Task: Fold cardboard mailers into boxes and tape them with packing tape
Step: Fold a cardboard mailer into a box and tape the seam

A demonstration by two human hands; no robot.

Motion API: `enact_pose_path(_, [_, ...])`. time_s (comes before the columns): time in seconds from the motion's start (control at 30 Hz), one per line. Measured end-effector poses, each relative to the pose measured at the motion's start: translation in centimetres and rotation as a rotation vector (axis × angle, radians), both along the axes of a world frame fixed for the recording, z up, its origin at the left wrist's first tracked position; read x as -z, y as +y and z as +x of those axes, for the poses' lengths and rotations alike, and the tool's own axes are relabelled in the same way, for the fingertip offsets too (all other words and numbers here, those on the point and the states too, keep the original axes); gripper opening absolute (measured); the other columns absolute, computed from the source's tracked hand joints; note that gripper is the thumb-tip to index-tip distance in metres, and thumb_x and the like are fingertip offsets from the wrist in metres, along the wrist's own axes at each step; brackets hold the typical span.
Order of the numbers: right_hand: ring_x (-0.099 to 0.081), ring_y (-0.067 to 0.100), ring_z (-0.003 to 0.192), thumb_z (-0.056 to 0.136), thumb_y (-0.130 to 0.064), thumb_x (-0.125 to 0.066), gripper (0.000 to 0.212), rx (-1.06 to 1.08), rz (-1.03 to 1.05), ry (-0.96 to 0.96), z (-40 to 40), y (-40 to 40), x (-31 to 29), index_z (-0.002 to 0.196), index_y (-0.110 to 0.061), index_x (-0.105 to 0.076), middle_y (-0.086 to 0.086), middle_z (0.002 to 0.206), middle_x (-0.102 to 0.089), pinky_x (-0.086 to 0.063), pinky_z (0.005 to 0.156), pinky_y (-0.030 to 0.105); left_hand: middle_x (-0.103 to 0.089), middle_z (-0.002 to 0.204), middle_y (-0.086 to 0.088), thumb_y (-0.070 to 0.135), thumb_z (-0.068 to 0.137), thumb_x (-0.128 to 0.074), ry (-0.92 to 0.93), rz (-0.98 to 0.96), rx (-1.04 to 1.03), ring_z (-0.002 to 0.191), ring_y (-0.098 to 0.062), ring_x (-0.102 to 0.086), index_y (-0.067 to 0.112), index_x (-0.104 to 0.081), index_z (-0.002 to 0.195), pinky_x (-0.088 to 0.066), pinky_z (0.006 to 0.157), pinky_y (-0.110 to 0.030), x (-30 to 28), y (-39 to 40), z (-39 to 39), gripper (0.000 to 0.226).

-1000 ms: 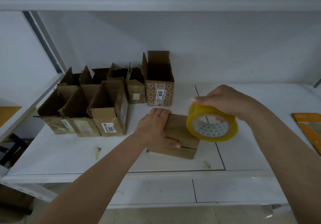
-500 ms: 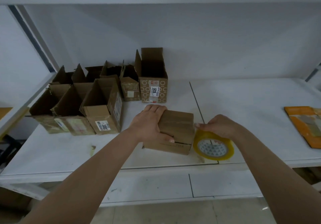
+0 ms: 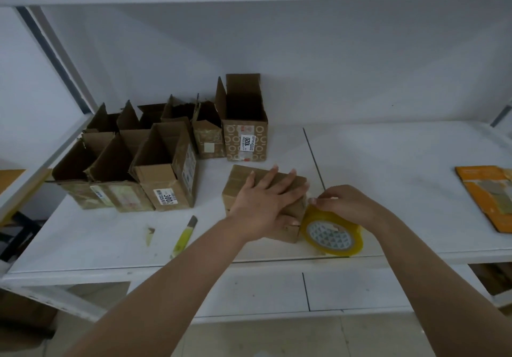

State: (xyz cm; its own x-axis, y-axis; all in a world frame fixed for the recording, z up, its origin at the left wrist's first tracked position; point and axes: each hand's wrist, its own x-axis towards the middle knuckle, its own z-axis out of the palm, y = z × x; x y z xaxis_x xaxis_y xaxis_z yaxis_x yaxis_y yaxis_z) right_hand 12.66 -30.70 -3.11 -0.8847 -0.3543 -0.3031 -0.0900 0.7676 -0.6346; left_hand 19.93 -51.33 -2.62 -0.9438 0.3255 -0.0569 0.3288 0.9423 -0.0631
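A small closed cardboard box [image 3: 240, 183] lies on the white shelf [image 3: 388, 168] near its front edge. My left hand [image 3: 266, 204] lies flat on top of the box, fingers spread and straight, pressing it down. A roll of yellowish packing tape [image 3: 332, 236] stands on edge against the box's right side. My right hand [image 3: 349, 204] grips the top of the roll, its fingertips at the box's upper right corner where a strip of tape meets the cardboard.
Several open-topped cardboard boxes [image 3: 166, 168] stand in rows at the back left, one labelled 1020 [image 3: 246, 137]. A yellow utility knife [image 3: 184, 236] lies left of my forearm. An orange flat mailer [image 3: 490, 196] sits at the right edge.
My right hand brought the tape roll down from above the box to its right side. My left hand shifted from gripping the box's left edge to lying flat across its top.
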Motion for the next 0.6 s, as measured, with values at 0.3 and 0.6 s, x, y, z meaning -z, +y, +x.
enact_pose_path(0.3, [-0.065, 0.008, 0.080, 0.079, -0.054, -0.069, 0.027, 0.051, -0.122, 0.017, 0.0, -0.6, 1.1, 0.094, -0.032, -0.070, -0.007, 0.092, -0.067, -0.051, 0.065, 0.026, -0.048, 0.136, -0.014, 0.026, 0.097, -0.050, 0.613, 0.914, -0.683, 0.130, -0.028, -0.039, 0.007, -0.049, 0.135, -0.038, 0.103, -0.035, 3.2, -5.4, 4.8, 0.042])
enact_pose_path(0.6, [-0.069, 0.009, 0.071, 0.078, -0.058, -0.069, 0.026, 0.038, -0.116, 0.003, -0.4, -1.5, 1.1, 0.084, -0.032, -0.071, -0.007, 0.080, -0.071, -0.051, 0.060, 0.025, -0.066, 0.114, -0.009, 0.012, 0.094, -0.044, -0.117, 0.074, -1.009, 0.109, -0.024, -0.062, 0.014, -0.061, 0.123, -0.051, 0.084, -0.029, 7.9, -10.0, 7.1, 0.034])
